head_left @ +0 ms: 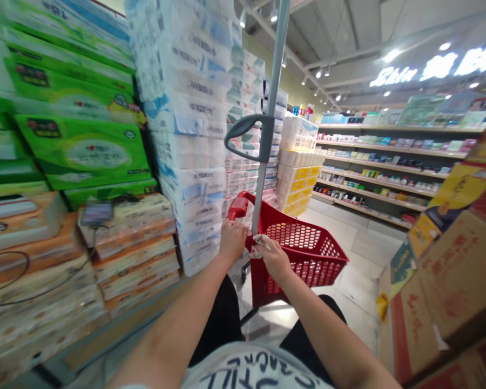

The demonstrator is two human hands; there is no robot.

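A red plastic shopping cart [311, 265] with perforated sides stands in front of my knees. My left hand [233, 240] is closed around the lower end of its red handle [238, 208]. Close beside it, my right hand [276, 261] pinches a crumpled, pale cloth or tissue [262, 246] at the cart's near rim. How far the cloth touches the cart is hidden by my fingers. A grey metal pole [276, 70] rises from the cart, with a dark grey looped bracket [263, 138] partway up.
Green tissue packs [89, 151] and orange-and-white packs [137, 254] are stacked at left. Tall white paper-roll stacks [194, 146] stand behind the cart. Cardboard boxes [449, 281] line the right side. Tiled floor [360, 270] runs between them toward stocked shelves [389, 156].
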